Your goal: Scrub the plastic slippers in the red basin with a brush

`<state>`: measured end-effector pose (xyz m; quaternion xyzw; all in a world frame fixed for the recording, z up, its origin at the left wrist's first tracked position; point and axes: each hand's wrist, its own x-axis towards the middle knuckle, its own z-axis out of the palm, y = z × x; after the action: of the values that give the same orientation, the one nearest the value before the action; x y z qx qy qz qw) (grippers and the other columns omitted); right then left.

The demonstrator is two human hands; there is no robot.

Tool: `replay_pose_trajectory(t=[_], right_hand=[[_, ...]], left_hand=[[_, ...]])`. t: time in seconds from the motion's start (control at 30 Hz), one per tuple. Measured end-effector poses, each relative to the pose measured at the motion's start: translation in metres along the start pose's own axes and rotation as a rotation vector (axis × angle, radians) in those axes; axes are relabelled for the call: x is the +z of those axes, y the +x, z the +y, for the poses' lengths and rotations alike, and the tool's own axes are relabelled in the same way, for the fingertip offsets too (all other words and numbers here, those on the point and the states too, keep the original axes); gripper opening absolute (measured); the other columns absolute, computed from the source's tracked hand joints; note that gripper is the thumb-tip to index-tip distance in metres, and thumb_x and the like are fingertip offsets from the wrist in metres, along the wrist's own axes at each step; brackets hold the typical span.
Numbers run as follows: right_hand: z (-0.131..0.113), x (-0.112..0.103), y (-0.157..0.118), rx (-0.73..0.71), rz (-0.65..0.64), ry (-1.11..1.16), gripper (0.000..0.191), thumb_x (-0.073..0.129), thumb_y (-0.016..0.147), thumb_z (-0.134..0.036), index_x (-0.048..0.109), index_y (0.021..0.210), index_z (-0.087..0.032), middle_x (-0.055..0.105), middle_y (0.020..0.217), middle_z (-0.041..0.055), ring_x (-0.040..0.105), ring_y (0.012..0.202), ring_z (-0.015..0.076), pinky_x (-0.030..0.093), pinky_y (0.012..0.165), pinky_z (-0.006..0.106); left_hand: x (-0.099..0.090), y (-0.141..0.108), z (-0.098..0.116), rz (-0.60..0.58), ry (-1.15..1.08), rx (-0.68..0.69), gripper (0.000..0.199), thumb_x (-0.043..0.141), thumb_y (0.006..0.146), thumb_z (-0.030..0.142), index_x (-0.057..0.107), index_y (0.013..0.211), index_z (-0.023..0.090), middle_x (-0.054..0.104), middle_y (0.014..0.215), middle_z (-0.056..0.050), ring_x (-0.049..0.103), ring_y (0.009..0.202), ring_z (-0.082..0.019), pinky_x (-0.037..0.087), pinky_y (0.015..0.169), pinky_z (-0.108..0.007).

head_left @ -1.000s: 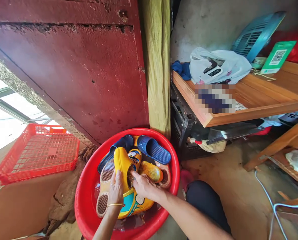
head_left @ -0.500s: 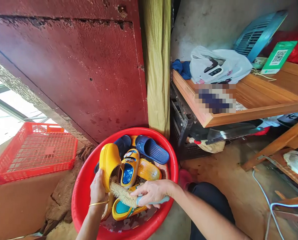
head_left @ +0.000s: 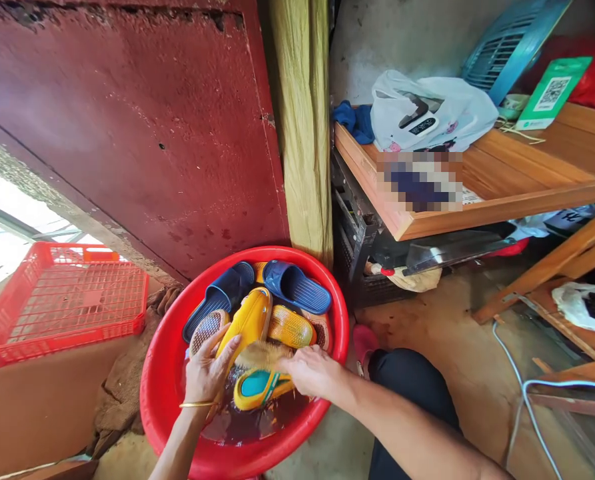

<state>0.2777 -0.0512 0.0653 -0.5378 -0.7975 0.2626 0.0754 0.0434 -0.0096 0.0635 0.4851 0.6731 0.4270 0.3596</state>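
Note:
A yellow slipper (head_left: 251, 319) is gripped by my left hand (head_left: 208, 373) over a red basin (head_left: 152, 383). My right hand (head_left: 310, 371) is closed round a pale-bristled brush (head_left: 263, 356), blurred by motion, whose bristles are at the slipper's lower side. Dark water lies at the basin's near side. Beside the hands, a yellow sandal with a teal insole (head_left: 257, 385) sits low in the basin. Behind are blue slippers (head_left: 297, 287), a yellow sole (head_left: 291, 325) and a tan slipper (head_left: 210, 330).
A red plastic crate (head_left: 94, 300) stands at the left, near brown cloth (head_left: 122, 383). A dark red door (head_left: 177, 147) rises behind the basin. At the right are a wooden tray (head_left: 477, 217) with a white bag (head_left: 432, 110), and a cable (head_left: 517, 380) on the floor.
The yellow slipper has been turned and lowered, its opening no longer facing the brush. The brush and my right hand have moved slightly up. The view has shifted a little.

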Motion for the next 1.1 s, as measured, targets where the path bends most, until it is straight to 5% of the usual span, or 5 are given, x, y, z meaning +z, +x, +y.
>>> replay_pose_trajectory(t=[0.27,0.43,0.63,0.83,1.1], right_hand=[[0.043,-0.031,0.003,-0.037,0.063,-0.02,0.049,0.052,0.088,-0.013,0.069,0.129,-0.034,0.074,0.121,0.0037,0.065,0.116,0.0263,0.046,0.103,0.04],[0.058,-0.04,0.003,0.138,0.105,-0.065,0.056,0.05,0.091,-0.015,0.056,0.145,-0.025,0.076,0.115,0.0102,0.069,0.109,0.0265,0.049,0.094,0.034],[0.05,-0.035,0.01,0.103,0.082,-0.094,0.055,0.049,0.093,-0.019,0.053,0.147,-0.026,0.074,0.122,0.0109,0.069,0.109,0.0275,0.049,0.093,0.035],[0.043,-0.028,0.015,0.027,0.081,-0.064,0.055,0.047,0.091,-0.017,0.057,0.144,-0.027,0.07,0.129,0.0092,0.065,0.117,0.0278,0.048,0.098,0.037],[0.051,-0.025,0.017,0.054,0.195,0.005,0.052,0.047,0.095,-0.022,0.054,0.147,-0.028,0.074,0.122,0.0067,0.071,0.108,0.0245,0.053,0.093,0.034]], left_hand=[[-0.017,0.03,-0.019,0.0,0.065,-0.081,0.053,0.061,0.077,0.067,0.075,0.092,0.018,0.074,0.082,-0.006,0.067,0.079,-0.027,0.052,0.068,-0.033],[-0.024,0.023,-0.021,0.296,0.345,0.215,0.041,0.061,0.08,0.048,0.069,0.111,0.023,0.073,0.111,-0.011,0.063,0.112,-0.032,0.046,0.101,-0.043],[0.023,-0.029,-0.026,-0.337,0.302,0.21,0.033,0.077,0.069,0.056,0.072,0.084,0.027,0.073,0.082,-0.007,0.066,0.08,-0.026,0.05,0.079,-0.034],[0.049,-0.038,-0.046,-0.588,0.212,0.059,0.049,0.076,0.068,0.064,0.056,0.055,0.021,0.05,0.056,0.001,0.048,0.059,-0.016,0.034,0.059,-0.028],[0.017,-0.029,-0.002,-0.587,-0.256,-0.211,0.049,0.083,0.062,0.061,0.062,0.065,0.016,0.057,0.063,0.002,0.047,0.058,-0.011,0.037,0.055,-0.024]])
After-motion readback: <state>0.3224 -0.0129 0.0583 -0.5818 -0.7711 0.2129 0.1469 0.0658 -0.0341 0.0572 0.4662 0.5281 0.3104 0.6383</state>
